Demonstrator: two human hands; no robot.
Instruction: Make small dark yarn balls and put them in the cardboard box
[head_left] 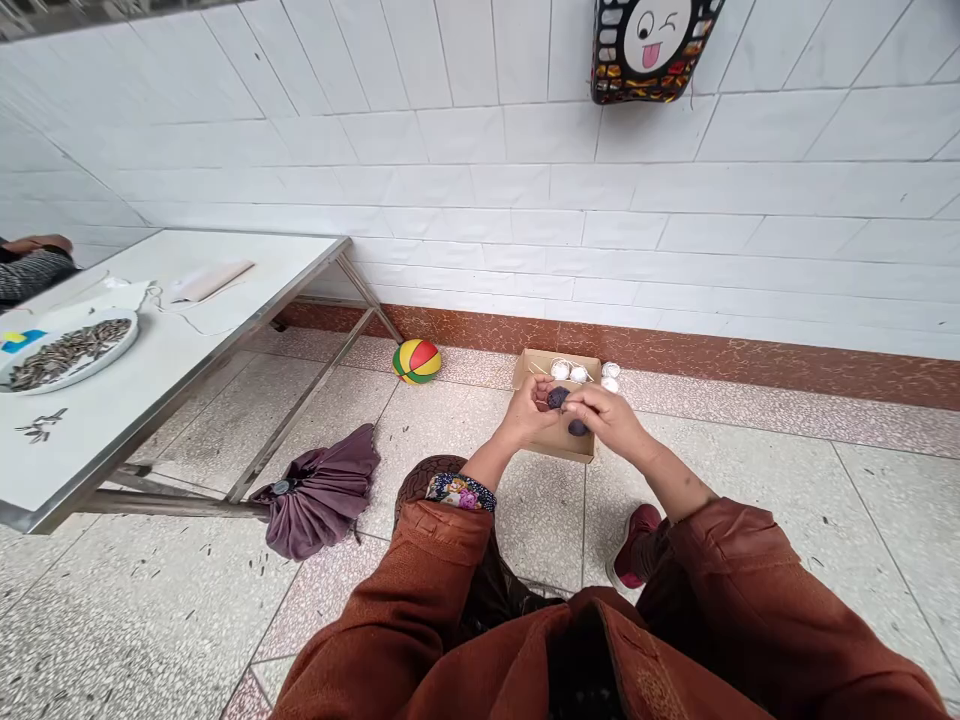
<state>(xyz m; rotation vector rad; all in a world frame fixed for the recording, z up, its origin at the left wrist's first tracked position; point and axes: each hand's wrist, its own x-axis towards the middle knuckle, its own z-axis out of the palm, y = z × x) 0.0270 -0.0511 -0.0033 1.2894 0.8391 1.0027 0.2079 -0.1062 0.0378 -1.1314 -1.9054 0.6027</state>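
My left hand is curled around a small dark purple ball of yarn. Close against its right side, my right hand has thumb and fingers pinched together; whatever lies between them is too small to make out. Below both hands sits a shallow cardboard box on the floor. A second dark ball rests inside it, and white balls of yarn lie toward its back. Beside the box's right edge, against the wall, are more white balls.
A metal-framed table stands at left, bearing a plate of sunflower seeds. Under its near corner lies a folded purple umbrella. A colourful ball is near the wall. Above hangs a black basket. Another person's arm shows far left.
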